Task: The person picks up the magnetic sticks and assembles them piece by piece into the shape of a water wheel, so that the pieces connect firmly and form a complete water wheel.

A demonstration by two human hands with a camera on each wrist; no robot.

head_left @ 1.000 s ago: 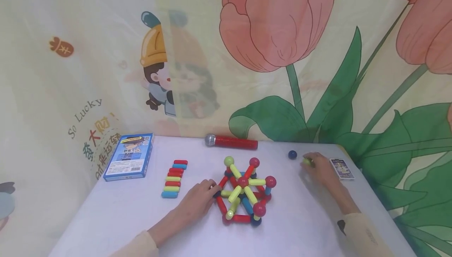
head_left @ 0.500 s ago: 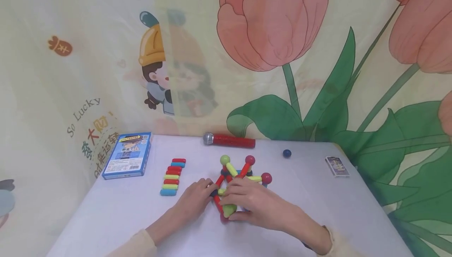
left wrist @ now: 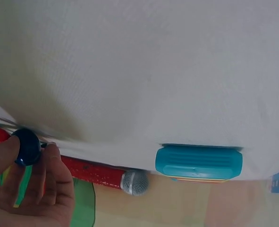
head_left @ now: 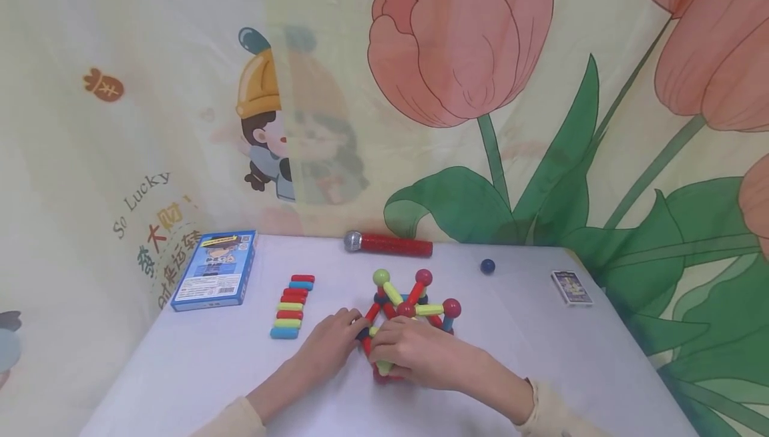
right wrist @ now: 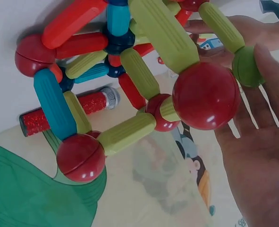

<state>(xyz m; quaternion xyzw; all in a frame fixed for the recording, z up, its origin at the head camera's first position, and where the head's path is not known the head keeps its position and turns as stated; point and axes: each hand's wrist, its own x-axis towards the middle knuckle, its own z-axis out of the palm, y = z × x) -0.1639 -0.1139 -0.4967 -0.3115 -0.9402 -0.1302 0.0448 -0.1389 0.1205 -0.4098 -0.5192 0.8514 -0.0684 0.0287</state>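
Blue card box (head_left: 215,270) flat near the table's (head_left: 541,357) left edge, then a row of spare rods (head_left: 292,305). Left hand (head_left: 333,347) curled at the rod-and-ball frame's (head_left: 414,297) left corner, thumb and fingers pinching its dark blue corner ball (left wrist: 27,146). Frame mid-table, in front of a red microphone (head_left: 387,244). Right hand (head_left: 414,353) cupped over the near side, fingers fairly straight, touching a green ball (right wrist: 247,66); no firm grip shown. Judged light and stiff, though joints probably pulled apart easily; best held low, at base balls. Further right, a loose blue ball (head_left: 487,266) and card deck (head_left: 571,287); bare cloth between for moving, right edge near.
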